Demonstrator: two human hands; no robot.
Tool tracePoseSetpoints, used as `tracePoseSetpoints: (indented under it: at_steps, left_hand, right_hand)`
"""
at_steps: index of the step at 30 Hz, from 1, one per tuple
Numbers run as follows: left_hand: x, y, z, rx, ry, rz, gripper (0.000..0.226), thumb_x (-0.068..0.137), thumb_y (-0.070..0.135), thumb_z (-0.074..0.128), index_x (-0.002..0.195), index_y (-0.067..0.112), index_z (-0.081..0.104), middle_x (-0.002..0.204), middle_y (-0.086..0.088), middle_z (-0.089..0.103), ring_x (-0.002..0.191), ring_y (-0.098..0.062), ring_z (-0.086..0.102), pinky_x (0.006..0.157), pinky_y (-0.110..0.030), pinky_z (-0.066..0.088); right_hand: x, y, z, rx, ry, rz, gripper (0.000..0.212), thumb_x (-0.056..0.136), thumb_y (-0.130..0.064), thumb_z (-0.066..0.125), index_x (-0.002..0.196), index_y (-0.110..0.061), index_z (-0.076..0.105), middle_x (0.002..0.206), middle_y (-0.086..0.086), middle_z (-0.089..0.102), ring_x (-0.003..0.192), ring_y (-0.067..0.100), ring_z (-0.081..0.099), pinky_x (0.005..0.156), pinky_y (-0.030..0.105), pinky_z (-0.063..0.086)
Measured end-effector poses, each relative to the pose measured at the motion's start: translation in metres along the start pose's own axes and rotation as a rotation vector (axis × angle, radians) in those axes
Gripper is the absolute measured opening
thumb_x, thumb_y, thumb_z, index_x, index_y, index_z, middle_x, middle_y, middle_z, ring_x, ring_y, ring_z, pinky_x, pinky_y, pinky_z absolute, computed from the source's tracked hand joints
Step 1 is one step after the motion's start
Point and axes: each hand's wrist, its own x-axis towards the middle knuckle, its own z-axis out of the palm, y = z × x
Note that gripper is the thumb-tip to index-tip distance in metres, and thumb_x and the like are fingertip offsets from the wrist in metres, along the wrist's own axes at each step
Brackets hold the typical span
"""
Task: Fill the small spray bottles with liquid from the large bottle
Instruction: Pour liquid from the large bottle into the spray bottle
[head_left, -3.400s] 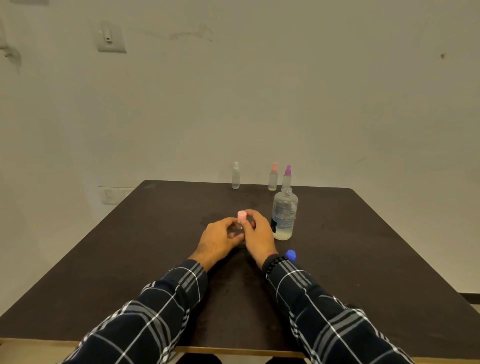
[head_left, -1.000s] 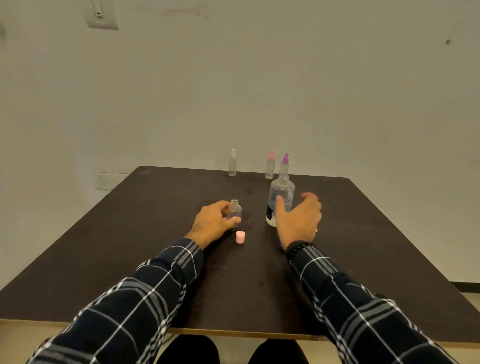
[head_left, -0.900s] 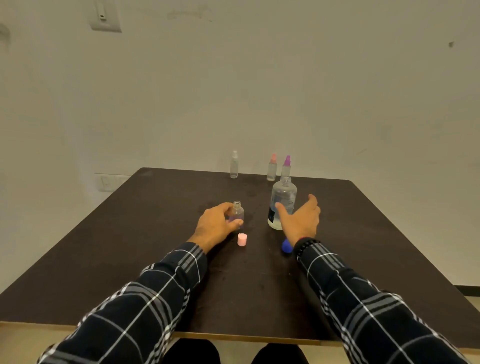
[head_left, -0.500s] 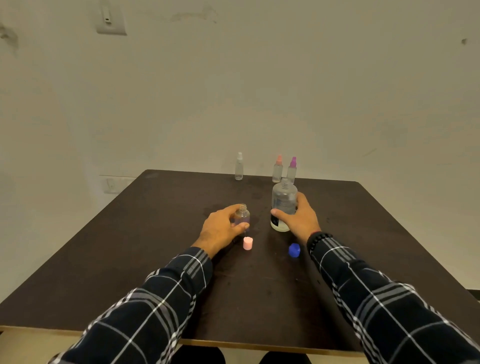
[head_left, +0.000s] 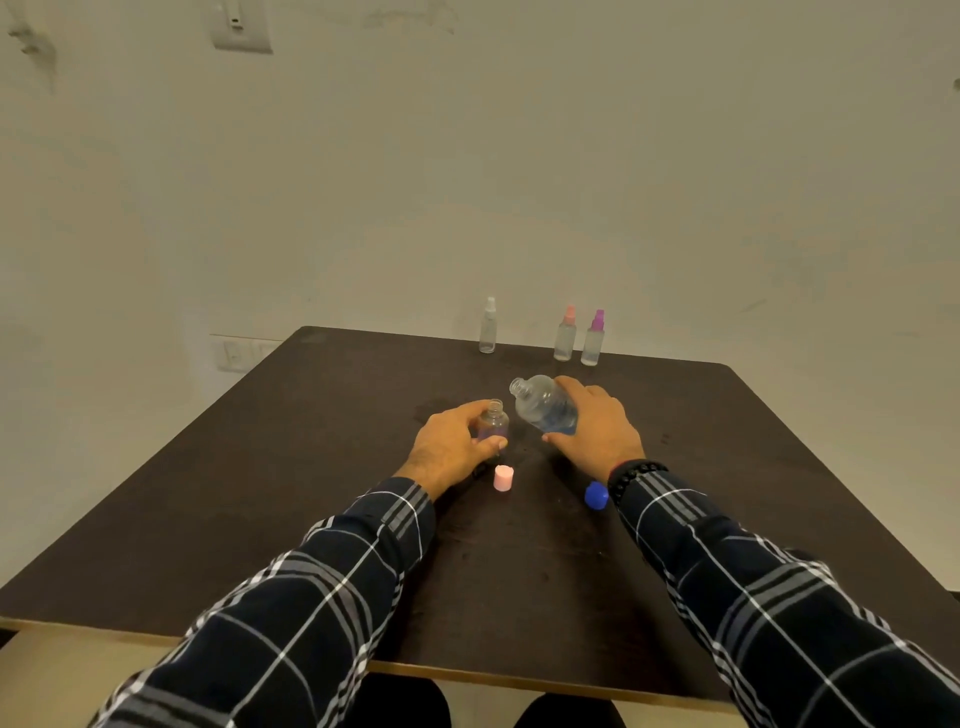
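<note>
My right hand (head_left: 597, 431) grips the large clear bottle (head_left: 543, 404), lifted off the table and tilted left, its open neck just above and to the right of the small bottle's mouth. My left hand (head_left: 452, 447) holds the small clear bottle (head_left: 493, 422) upright on the dark table (head_left: 311, 493), with no cap on it. The small bottle's pink cap (head_left: 503, 478) stands on the table just in front of my left hand. The large bottle's blue cap (head_left: 596, 494) lies by my right wrist.
Three small spray bottles stand along the table's far edge: one with a white top (head_left: 488, 326), one with a pink top (head_left: 565, 333), one with a purple top (head_left: 594, 338). A pale wall rises right behind the table.
My right hand reached the large bottle, gripped it, then lifted and tipped it to the left toward the small bottle. My left hand has kept hold of the small bottle.
</note>
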Motion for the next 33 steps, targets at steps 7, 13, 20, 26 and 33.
tracePoseSetpoints:
  at_steps: [7, 13, 20, 26, 33]
  left_hand:
    - [0.001, -0.001, 0.002, -0.001, 0.005, -0.009, 0.064, 0.090, 0.038, 0.071, 0.147, 0.034, 0.044, 0.136, 0.001, 0.060, 0.122, -0.018, 0.056, 0.104, -0.036, 0.045]
    - [0.001, 0.000, 0.001, 0.000, -0.012, -0.015, 0.064, 0.090, 0.038, 0.071, 0.147, 0.034, 0.043, 0.136, 0.002, 0.060, 0.122, -0.017, 0.056, 0.104, -0.037, 0.046]
    - [0.000, 0.000, 0.000, -0.002, -0.007, -0.002, 0.064, 0.090, 0.037, 0.071, 0.147, 0.032, 0.044, 0.136, 0.002, 0.060, 0.122, -0.017, 0.056, 0.105, -0.036, 0.045]
    - [0.002, 0.001, 0.000, 0.005, -0.018, -0.011, 0.065, 0.090, 0.037, 0.071, 0.148, 0.031, 0.043, 0.138, 0.001, 0.059, 0.124, -0.018, 0.055, 0.106, -0.038, 0.044]
    - [0.002, 0.000, 0.000, 0.010, -0.009, -0.006, 0.065, 0.090, 0.040, 0.071, 0.148, 0.032, 0.043, 0.138, 0.001, 0.059, 0.123, -0.018, 0.056, 0.105, -0.036, 0.045]
  right_hand:
    - [0.001, -0.003, 0.000, -0.073, 0.001, -0.062, 0.074, 0.084, -0.032, 0.078, 0.146, -0.035, 0.038, 0.139, 0.004, 0.049, 0.130, 0.028, 0.046, 0.107, 0.055, 0.045]
    - [0.001, -0.010, -0.002, -0.124, 0.037, -0.081, 0.071, 0.083, -0.030, 0.078, 0.142, -0.037, 0.039, 0.133, 0.002, 0.050, 0.126, 0.027, 0.047, 0.101, 0.058, 0.049]
    - [0.004, -0.010, 0.002, -0.116, 0.037, -0.063, 0.071, 0.082, -0.032, 0.079, 0.140, -0.039, 0.038, 0.131, 0.002, 0.051, 0.125, 0.028, 0.049, 0.100, 0.059, 0.049]
    - [0.007, -0.004, 0.002, -0.129, 0.022, -0.057, 0.072, 0.083, -0.030, 0.078, 0.142, -0.037, 0.039, 0.133, 0.003, 0.050, 0.127, 0.028, 0.048, 0.103, 0.059, 0.047]
    - [0.008, -0.003, 0.003, -0.115, 0.048, -0.080, 0.072, 0.082, -0.029, 0.079, 0.143, -0.035, 0.040, 0.132, 0.003, 0.051, 0.125, 0.027, 0.049, 0.103, 0.055, 0.048]
